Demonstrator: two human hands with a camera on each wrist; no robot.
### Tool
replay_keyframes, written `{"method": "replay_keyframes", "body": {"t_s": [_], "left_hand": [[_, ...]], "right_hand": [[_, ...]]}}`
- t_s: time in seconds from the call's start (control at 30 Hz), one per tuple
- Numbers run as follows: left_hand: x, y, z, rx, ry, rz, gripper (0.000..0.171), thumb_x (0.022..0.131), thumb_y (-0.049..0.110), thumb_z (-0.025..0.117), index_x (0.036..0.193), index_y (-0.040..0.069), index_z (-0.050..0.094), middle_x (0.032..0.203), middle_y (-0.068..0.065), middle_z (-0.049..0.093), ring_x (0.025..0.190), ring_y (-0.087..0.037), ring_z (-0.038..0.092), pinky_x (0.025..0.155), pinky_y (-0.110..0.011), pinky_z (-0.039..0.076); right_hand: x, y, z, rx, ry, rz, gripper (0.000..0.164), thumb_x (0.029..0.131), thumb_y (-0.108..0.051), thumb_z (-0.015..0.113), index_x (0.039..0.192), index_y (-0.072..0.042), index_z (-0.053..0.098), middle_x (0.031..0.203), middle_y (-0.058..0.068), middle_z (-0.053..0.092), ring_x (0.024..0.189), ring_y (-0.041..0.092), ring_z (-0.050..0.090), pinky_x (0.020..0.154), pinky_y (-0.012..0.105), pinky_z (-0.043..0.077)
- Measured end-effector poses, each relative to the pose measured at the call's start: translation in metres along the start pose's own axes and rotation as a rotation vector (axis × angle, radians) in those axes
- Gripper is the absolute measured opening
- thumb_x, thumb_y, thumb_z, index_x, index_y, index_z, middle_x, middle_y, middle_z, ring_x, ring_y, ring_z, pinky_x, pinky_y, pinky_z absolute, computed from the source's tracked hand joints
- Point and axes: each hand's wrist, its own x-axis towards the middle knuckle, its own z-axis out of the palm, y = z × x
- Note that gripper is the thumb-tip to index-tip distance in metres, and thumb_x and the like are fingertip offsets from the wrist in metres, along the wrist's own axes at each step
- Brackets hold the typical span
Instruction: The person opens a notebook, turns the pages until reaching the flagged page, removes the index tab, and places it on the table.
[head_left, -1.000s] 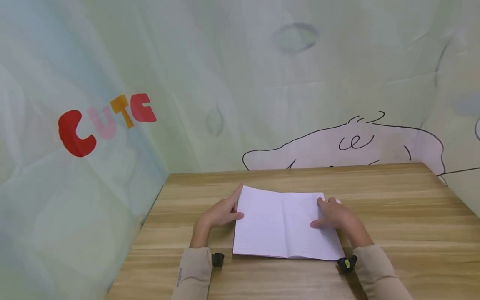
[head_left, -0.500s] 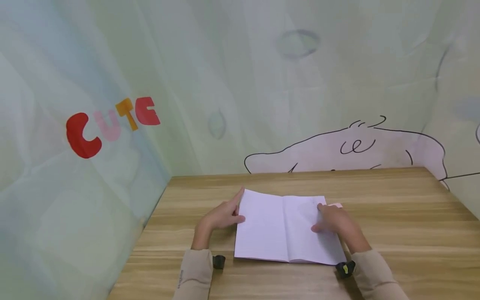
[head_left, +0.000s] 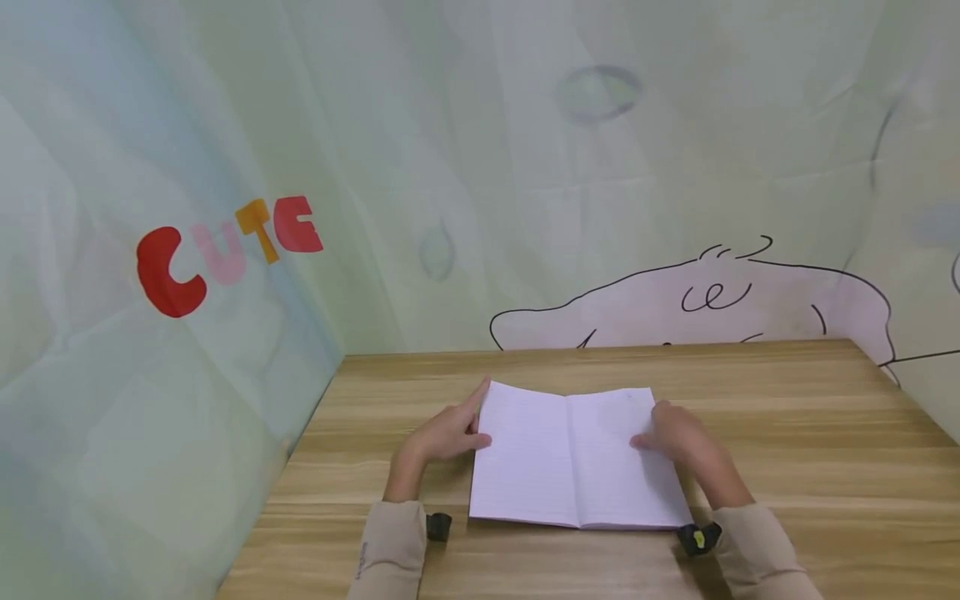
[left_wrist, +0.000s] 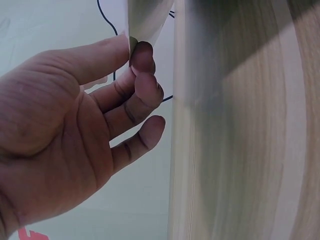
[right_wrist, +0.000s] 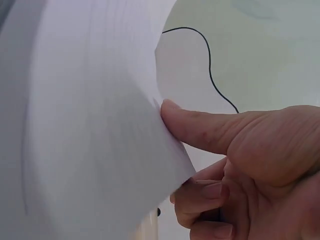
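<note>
An open notebook (head_left: 525, 458) with faintly lined white pages lies across the wooden table in the head view, its centre fold running towards me. My left hand (head_left: 447, 432) pinches its left edge, thumb on the page and index finger stretched along the far left corner. In the left wrist view, the notebook's edge (left_wrist: 142, 22) is between the thumb and bent fingers of that hand (left_wrist: 60, 115). At the right edge my right hand (head_left: 684, 435) grips the pages. The right wrist view has its thumb (right_wrist: 195, 127) on the curved white page (right_wrist: 100, 125), other fingers curled behind.
The wooden table (head_left: 405, 379) extends to a pale fabric backdrop (head_left: 450, 167) behind and at the left. Coloured letters and a line-drawn cartoon animal (head_left: 622, 308) are printed on it. Black wrist devices (head_left: 438, 527) sit at both cuffs.
My right hand has slid from over the right page outwards to its edge, and its thumb has shifted right. My left hand keeps its hold. The head view has tilted slightly upward.
</note>
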Motion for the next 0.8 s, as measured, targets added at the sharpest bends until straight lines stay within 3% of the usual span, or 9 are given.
{"method": "replay_keyframes", "body": {"t_s": [0.2, 0.43, 0.6, 0.7, 0.8], "left_hand": [[0.001, 0.000, 0.001, -0.003, -0.004, 0.004, 0.091, 0.095, 0.007, 0.068, 0.161, 0.007, 0.005, 0.076, -0.001, 0.054, 0.069, -0.012, 0.049, 0.069, -0.030, 0.043], [0.000, 0.000, 0.001, 0.002, -0.008, -0.004, 0.091, 0.095, 0.008, 0.068, 0.161, 0.007, 0.005, 0.077, -0.001, 0.055, 0.071, -0.013, 0.050, 0.071, -0.031, 0.043], [0.001, -0.001, 0.002, 0.012, -0.010, -0.012, 0.091, 0.096, 0.010, 0.068, 0.161, 0.008, 0.005, 0.077, -0.001, 0.054, 0.070, -0.012, 0.049, 0.070, -0.031, 0.043], [0.002, -0.002, 0.002, 0.023, -0.012, -0.007, 0.091, 0.096, 0.010, 0.068, 0.161, 0.008, 0.005, 0.076, 0.000, 0.053, 0.068, -0.011, 0.048, 0.069, -0.030, 0.043], [0.002, -0.003, 0.002, 0.025, -0.013, -0.006, 0.091, 0.095, 0.010, 0.068, 0.161, 0.008, 0.006, 0.076, 0.000, 0.053, 0.068, -0.011, 0.048, 0.069, -0.029, 0.043]], "right_hand": [[-0.003, -0.003, -0.007, 0.020, 0.011, 0.051, 0.037, 0.092, -0.018, 0.072, 0.100, 0.016, 0.060, 0.079, 0.014, 0.058, 0.071, 0.027, 0.052, 0.064, 0.040, 0.047], [-0.006, -0.005, -0.015, 0.079, 0.096, 0.016, 0.029, 0.097, -0.018, 0.063, 0.083, 0.006, 0.066, 0.071, 0.007, 0.056, 0.064, 0.021, 0.050, 0.057, 0.032, 0.041], [-0.003, -0.004, -0.017, 0.245, 0.139, 0.002, 0.031, 0.101, -0.021, 0.056, 0.074, -0.004, 0.056, 0.066, 0.002, 0.045, 0.062, 0.018, 0.043, 0.055, 0.032, 0.036], [0.001, -0.005, -0.017, 0.364, 0.134, -0.003, 0.031, 0.102, -0.022, 0.054, 0.078, -0.003, 0.058, 0.068, 0.002, 0.047, 0.064, 0.018, 0.044, 0.056, 0.032, 0.037], [0.003, -0.007, -0.016, 0.505, 0.071, -0.002, 0.031, 0.105, -0.023, 0.050, 0.093, 0.003, 0.061, 0.077, 0.006, 0.054, 0.069, 0.019, 0.050, 0.060, 0.032, 0.044]]}}
